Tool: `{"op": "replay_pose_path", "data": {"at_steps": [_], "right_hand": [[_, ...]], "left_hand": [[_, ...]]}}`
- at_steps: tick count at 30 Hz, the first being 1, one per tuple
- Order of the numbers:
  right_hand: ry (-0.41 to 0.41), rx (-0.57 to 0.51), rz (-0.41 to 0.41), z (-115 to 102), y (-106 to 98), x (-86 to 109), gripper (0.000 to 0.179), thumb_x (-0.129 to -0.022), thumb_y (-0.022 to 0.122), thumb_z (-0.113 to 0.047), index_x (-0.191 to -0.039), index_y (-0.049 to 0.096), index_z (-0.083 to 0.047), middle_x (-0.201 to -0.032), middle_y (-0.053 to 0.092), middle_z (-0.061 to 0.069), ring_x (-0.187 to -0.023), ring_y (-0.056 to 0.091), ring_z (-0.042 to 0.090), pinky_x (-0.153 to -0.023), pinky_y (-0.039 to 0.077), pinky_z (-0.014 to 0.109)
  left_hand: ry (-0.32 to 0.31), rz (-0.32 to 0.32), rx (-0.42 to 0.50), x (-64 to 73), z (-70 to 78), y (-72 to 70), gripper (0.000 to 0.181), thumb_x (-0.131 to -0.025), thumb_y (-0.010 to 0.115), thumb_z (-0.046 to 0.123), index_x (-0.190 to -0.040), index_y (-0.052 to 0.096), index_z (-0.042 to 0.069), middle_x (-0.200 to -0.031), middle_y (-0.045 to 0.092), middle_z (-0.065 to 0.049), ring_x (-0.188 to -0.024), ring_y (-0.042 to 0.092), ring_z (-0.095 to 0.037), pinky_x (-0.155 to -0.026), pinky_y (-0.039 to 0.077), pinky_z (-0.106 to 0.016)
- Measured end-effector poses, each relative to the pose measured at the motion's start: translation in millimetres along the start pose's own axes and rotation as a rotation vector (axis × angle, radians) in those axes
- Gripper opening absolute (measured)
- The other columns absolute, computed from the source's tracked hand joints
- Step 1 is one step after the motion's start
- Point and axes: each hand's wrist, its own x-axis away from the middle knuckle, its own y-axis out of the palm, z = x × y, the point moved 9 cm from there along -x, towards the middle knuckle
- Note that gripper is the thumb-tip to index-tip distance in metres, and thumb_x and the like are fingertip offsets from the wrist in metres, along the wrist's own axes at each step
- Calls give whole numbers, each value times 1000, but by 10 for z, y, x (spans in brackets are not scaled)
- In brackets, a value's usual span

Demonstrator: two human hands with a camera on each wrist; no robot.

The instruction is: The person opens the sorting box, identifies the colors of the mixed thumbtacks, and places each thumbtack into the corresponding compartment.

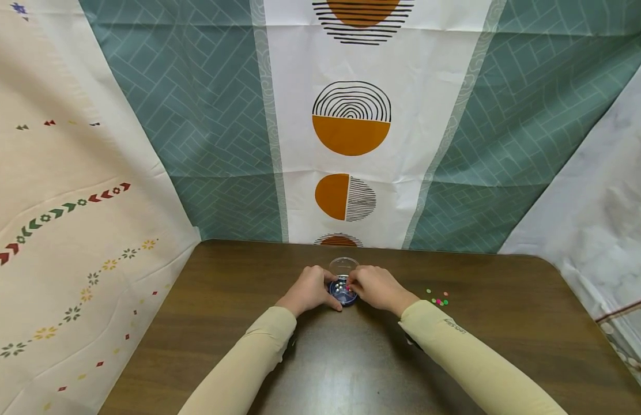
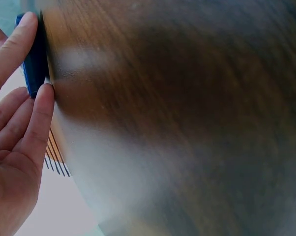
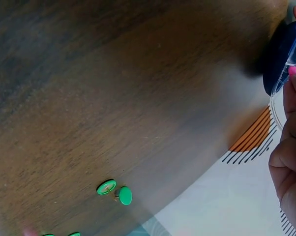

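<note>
A small round blue case (image 1: pixel 344 301) stands on the table with its clear lid (image 1: pixel 343 259) tipped up at the back. My left hand (image 1: pixel 311 288) grips the case from the left, thumb and fingers on its rim; in the left wrist view the blue side (image 2: pixel 36 64) shows between them. Over the right side of the case, my right hand (image 1: pixel 379 286) pinches a pink thumbtack (image 3: pixel 293 70), whose pin is hidden. A few small pale and bright pieces lie in the case's compartments.
Several green and pink thumbtacks (image 1: pixel 438 301) lie scattered on the brown table (image 1: pixel 497 323), right of my right hand. Two green thumbtacks (image 3: pixel 125 195) show closer in the right wrist view. A patterned curtain (image 1: pixel 227 115) hangs behind the table's back edge.
</note>
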Motion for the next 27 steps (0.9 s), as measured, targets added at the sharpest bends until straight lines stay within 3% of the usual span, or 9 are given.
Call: {"op": "replay_pose_path", "data": {"at_steps": [14,20,27], "right_hand": [[13,1,29,96,-126,71,9,-87,66,-22,-93,73,-19,-87,66,-9,-81,61,10,-73,51,32],[50,24,51,357,-304,187,12,-88,65,-24,-95,73,-19,-90,67,-9,-83,62,10,-71,51,32],[133,20,46,783,-532,469,13,-88,65,-21,-97,73,-17,-93,69,-6,-86,65,14,-72,52,36]], "left_hand": [[1,2,-3,6,14,18,74,-50,91,37,-115,68,11,-109,70,-2,-82,59,-7,-75,51,-24],[-2,11,-3,4,20,-4,75,-49,92,36,-115,68,10,-106,71,-4,-78,58,-8,-73,51,-24],[-9,0,-6,8,22,-7,75,-49,92,36,-116,68,10,-106,70,-4,-77,58,-9,-73,51,-24]]}}
